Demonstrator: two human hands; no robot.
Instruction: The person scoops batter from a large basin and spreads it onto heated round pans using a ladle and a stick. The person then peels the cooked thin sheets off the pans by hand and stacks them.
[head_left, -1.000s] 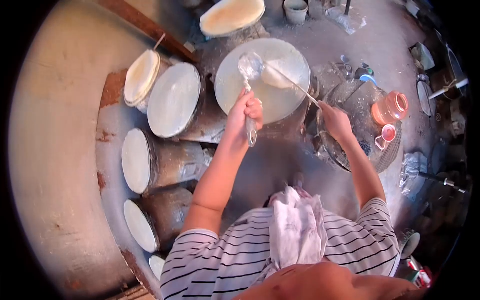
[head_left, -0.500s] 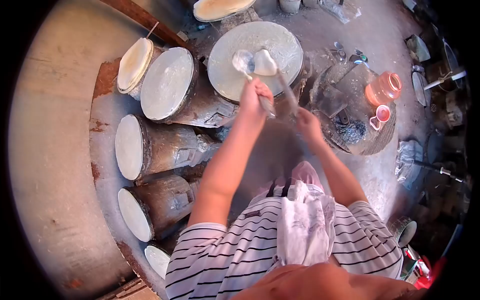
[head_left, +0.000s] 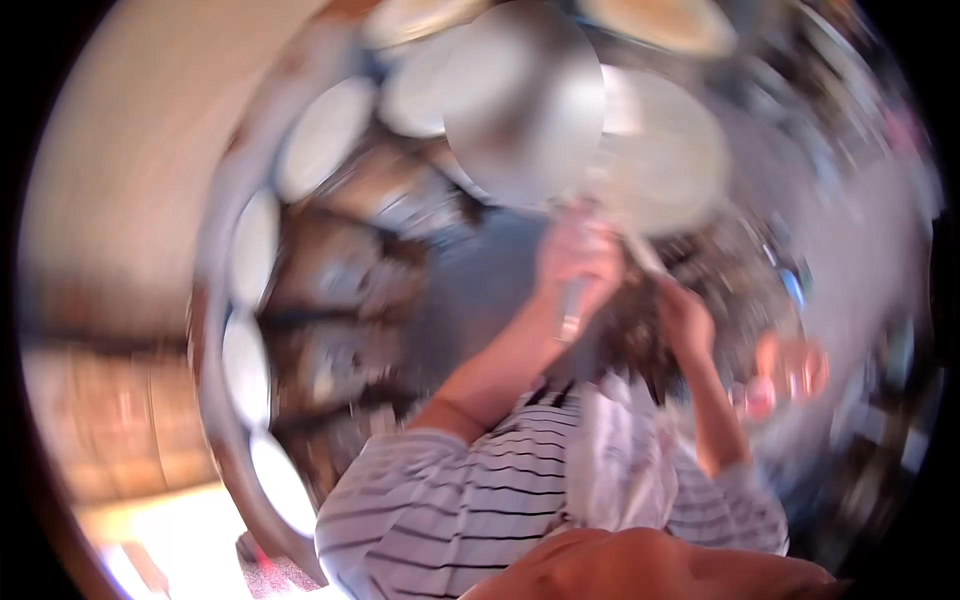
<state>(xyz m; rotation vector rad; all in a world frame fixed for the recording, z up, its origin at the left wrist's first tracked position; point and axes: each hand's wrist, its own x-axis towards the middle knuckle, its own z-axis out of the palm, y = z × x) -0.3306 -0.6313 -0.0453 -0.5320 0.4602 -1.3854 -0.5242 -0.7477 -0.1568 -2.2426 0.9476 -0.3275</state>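
Note:
Motion blurs the view. My left hand (head_left: 580,255) is closed round the handle of a ladle (head_left: 570,310), whose bowl cannot be made out. To its right, my right hand (head_left: 685,315) grips a long, thin tool (head_left: 640,250) that points up and left. Just beyond both hands lies a large round pale griddle (head_left: 665,165). A white lump (head_left: 620,100), smeared by motion, shows at the griddle's upper left. A smooth grey round patch (head_left: 520,100) covers part of the view left of it.
Several drum-shaped stoves with round pale tops (head_left: 325,135) curve down the left side. A browned flat round (head_left: 660,22) is at the top. A pink jar (head_left: 800,367) and a pink mug (head_left: 757,397) stand at the right. Bright light enters at the lower left.
The view has swung left, so the griddle and the jar appear farther right and more stoves show. Both hands still hold their tools, and the picture is now heavily blurred.

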